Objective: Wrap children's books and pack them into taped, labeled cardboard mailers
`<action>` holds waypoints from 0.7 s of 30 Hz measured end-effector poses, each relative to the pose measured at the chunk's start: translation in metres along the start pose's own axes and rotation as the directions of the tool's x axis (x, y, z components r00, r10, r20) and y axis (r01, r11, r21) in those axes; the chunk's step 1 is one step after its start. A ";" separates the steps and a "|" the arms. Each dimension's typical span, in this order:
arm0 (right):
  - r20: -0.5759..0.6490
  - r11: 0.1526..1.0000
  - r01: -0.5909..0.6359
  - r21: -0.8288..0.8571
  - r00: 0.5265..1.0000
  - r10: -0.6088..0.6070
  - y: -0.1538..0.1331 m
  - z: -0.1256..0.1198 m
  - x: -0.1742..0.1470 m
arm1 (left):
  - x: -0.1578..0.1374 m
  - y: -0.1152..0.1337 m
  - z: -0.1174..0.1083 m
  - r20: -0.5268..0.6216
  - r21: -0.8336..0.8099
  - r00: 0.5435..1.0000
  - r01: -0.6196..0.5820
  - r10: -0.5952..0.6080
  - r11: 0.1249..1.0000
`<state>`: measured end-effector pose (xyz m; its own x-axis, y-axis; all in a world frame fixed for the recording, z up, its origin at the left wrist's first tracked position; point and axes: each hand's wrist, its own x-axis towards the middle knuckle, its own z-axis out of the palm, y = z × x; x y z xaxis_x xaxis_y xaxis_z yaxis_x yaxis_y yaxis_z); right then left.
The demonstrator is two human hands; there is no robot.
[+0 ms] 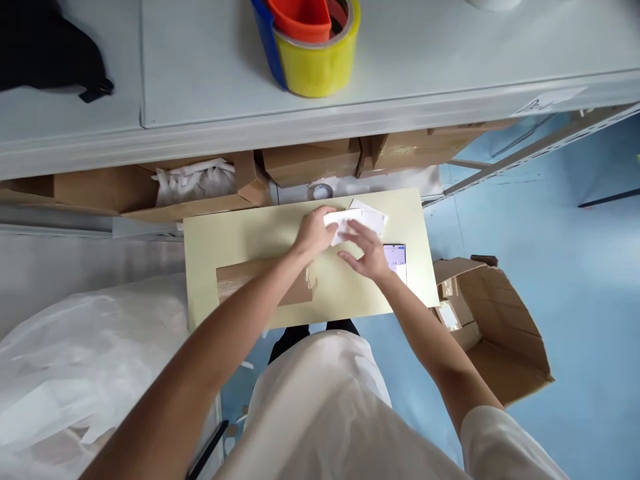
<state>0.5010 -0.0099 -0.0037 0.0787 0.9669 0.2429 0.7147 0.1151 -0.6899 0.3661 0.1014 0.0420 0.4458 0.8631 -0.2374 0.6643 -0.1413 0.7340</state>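
Nearest, the wearer's one white top [310,400] fills the bottom, with two bare forearms reaching forward from it; to the left lies a heap of translucent plastic sheeting [100,333], and to the right one open cardboard box [505,327] on the blue floor. Ahead is one pale yellow table [225,240], bearing one brown cardboard piece [240,273] partly covered by the left forearm and, on the right, one phone [400,257] with its screen lit. Over the table's far half, the left hand [314,235] pinches one small white piece [345,223] between thumb and fingers at its left end. The right hand [369,252] is loosely spread, thumb away from the fingers, its fingertips over that piece; whether they press on it I cannot tell. At least one more white piece [377,219] shows just behind, near the table's far edge. Beyond, one tape roll [323,192] lies before a row of at least three cardboard cartons [310,163], one containing white bags [197,183]. Above these, one grey shelf [440,60] carries one yellow tape roll [320,70] and one black item [50,53].
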 end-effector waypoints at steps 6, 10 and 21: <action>0.143 0.989 0.028 0.144 0.988 -0.049 0.038 -0.025 0.032 | -0.001 0.005 -0.062 0.218 0.203 0.963 -0.203 0.158 0.958; 0.265 0.961 0.094 0.261 0.950 -0.165 0.047 -0.020 0.047 | 0.001 0.012 -0.068 0.109 0.372 0.975 -0.223 0.196 0.901; 0.295 0.979 0.135 0.151 0.939 -0.175 0.050 -0.025 0.051 | 0.025 0.027 -0.003 0.457 0.422 0.813 -0.554 0.360 0.717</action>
<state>0.5581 0.0398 -0.0093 -0.2562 0.9553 0.1476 0.6053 0.2776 -0.7460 0.3936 0.1209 0.0583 0.8758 0.4295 -0.2203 0.4826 -0.7845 0.3895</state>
